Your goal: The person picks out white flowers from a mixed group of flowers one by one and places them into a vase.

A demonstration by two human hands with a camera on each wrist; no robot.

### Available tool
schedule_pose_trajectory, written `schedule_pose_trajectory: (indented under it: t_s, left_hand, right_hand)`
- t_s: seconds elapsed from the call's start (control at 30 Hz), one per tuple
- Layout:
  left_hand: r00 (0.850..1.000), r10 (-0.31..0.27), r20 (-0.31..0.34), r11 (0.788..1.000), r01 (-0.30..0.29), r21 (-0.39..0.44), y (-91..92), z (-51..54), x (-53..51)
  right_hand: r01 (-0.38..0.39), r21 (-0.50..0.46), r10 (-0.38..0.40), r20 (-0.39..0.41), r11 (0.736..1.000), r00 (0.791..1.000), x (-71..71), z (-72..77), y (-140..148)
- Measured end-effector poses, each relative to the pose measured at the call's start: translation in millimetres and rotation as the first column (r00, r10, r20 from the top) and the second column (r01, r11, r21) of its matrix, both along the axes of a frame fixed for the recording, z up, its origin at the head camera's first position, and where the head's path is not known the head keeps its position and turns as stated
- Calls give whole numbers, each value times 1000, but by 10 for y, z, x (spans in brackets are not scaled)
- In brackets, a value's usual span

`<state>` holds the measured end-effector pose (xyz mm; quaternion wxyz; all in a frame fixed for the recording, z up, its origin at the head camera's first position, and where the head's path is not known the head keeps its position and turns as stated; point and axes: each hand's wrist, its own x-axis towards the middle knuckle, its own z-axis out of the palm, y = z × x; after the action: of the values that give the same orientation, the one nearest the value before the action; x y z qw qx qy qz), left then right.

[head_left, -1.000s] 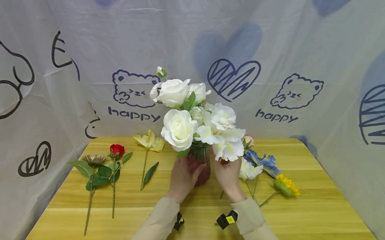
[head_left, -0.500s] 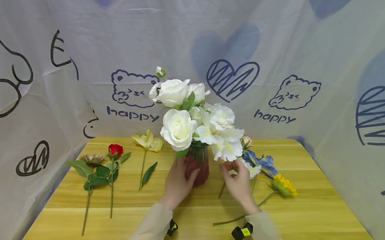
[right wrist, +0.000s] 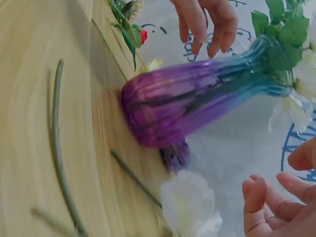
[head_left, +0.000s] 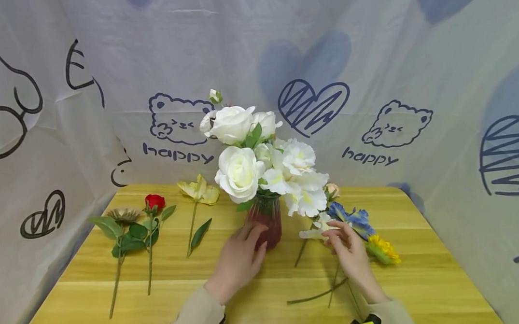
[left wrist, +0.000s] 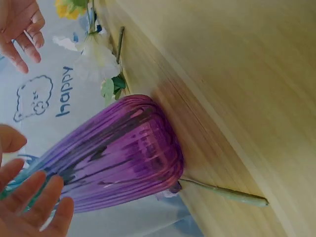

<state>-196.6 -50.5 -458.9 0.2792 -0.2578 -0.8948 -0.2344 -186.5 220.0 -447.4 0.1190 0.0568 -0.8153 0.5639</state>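
Observation:
A ribbed glass vase (head_left: 268,224) stands upright at the middle of the table, purple below and teal at the neck in the wrist views. It bears white roses (head_left: 239,174) and ruffled white flowers (head_left: 306,194). Beside the vase's left side is my left hand (head_left: 237,262), fingers loosely bent; the right wrist view shows a gap between those fingers and the vase (right wrist: 173,106). My right hand (head_left: 352,254) hovers by a white flower (head_left: 322,225) lying on the table, its fingertips close to the petals. Nothing shows between its loosely bent fingers (right wrist: 254,197).
Right of the vase lie a blue flower (head_left: 353,218), a yellow sunflower (head_left: 382,249) and loose stems (head_left: 313,297). To the left are a red rose (head_left: 155,203), a brownish flower (head_left: 124,215) and a pale yellow flower (head_left: 200,191). A printed curtain (head_left: 237,47) surrounds the table.
My right hand has moved from beneath the white blooms toward the right and nearer me. The left hand has drawn back slightly from the vase. The white flower on the table appears shifted left.

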Motion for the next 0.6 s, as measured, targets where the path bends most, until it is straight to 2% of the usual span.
schedule_pose_trajectory:
  t_s: [0.17,0.3,0.47,0.6]
  left_hand:
    - [995,-76,66,981,86,-172,32,0,69]
    - [990,-116,81,956,133,-263,63,-2,111]
    - [980,-159,123,934,190,-302,109,-12,155]
    - [974,-168,149,931,206,-300,144,-25,181]
  right_hand:
    - [-8,112,0,71,994,997,72,-1,186]
    - [-24,265,-8,119,964,993,114,-42,326]
    - [-63,415,4,140,907,990,153,-120,430]
    - [-103,483,29,157,870,987,156,-172,438]
